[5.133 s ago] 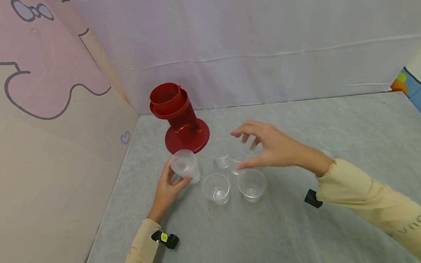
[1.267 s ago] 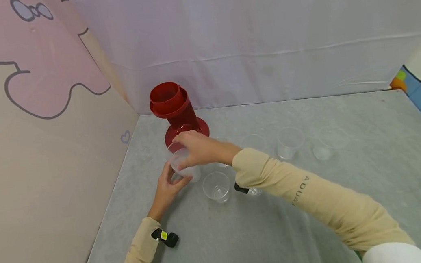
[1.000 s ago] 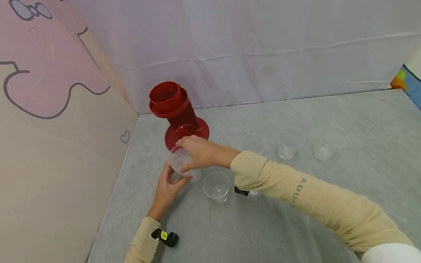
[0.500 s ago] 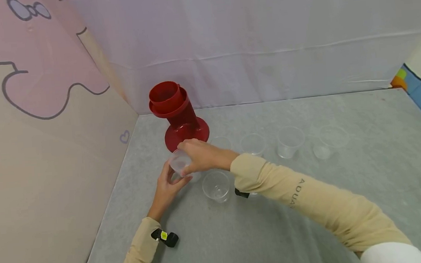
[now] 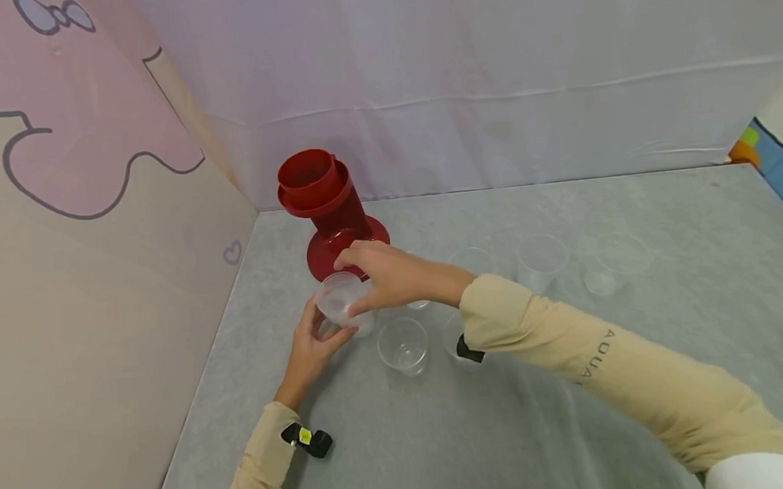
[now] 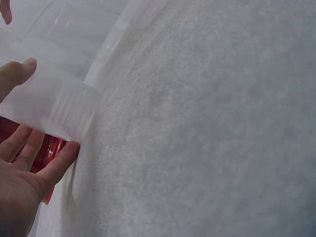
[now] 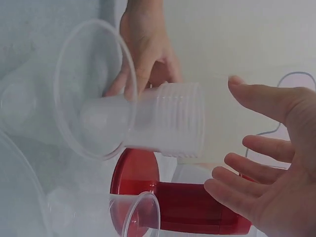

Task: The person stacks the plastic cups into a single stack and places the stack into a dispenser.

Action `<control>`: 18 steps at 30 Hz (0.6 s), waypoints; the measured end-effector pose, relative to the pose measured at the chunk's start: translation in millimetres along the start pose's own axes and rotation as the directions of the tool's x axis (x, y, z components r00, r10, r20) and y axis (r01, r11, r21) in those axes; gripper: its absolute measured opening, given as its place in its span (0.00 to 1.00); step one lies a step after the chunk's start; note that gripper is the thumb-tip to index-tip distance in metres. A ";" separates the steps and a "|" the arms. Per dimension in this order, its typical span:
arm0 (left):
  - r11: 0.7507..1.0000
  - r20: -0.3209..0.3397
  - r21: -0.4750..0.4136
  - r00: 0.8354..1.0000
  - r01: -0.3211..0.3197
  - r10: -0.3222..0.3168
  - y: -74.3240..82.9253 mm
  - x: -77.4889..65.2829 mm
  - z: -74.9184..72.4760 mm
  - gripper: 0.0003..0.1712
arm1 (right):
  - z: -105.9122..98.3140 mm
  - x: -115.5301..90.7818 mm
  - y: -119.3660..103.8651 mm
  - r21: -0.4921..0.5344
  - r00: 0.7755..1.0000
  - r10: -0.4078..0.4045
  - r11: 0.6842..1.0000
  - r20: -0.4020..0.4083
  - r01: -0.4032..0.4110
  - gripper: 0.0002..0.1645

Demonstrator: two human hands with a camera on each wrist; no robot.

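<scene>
A stack of nested clear plastic cups stands at the left of the table, and my left hand holds it between thumb and fingers. The ridged, stacked rims show in the right wrist view on the cup stack. Just right of the rims is my right hand, its fingers spread. In the right wrist view that right hand has a gap between it and the stack. A single clear cup stands to the right of the stack; another cup is partly behind the right sleeve.
Behind the stack rises a red cylindrical holder on a round base. Further clear cups stand in a back row, among them a cup and a cup. The patterned wall borders the grey table on the left.
Over the last second my right hand lowers a cup onto the stack, then lets go and draws back slightly to the right. My left hand keeps its hold on the stack.
</scene>
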State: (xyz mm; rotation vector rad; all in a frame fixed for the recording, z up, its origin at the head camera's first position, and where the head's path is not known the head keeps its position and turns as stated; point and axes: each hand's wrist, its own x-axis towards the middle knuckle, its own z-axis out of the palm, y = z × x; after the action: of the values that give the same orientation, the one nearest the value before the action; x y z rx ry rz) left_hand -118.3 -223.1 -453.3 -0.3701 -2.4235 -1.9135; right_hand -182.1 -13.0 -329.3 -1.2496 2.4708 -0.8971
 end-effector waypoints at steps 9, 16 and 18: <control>1.000 -0.007 0.030 1.000 0.005 -0.005 0.9 0.7 1.1 0.43 | -11.1 -23.9 1.3 0.052 0.999 0.014 0.999 -0.033 -0.012 0.37; 0.999 -0.025 0.043 1.000 0.012 -0.011 1.2 -0.3 2.4 0.44 | -15.1 -47.3 4.0 0.085 0.997 0.013 0.996 -0.078 -0.006 0.36; 0.999 -0.026 0.037 1.000 0.014 -0.013 0.8 -0.3 2.4 0.44 | -15.5 -53.2 4.3 0.095 0.996 0.014 0.995 -0.086 -0.006 0.35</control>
State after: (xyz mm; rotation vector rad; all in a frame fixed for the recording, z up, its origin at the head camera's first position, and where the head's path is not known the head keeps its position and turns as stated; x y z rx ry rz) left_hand -117.6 -220.6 -453.1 -0.3265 -2.4479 -1.8644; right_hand -159.6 37.4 -323.3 -1.1904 2.4649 -1.0742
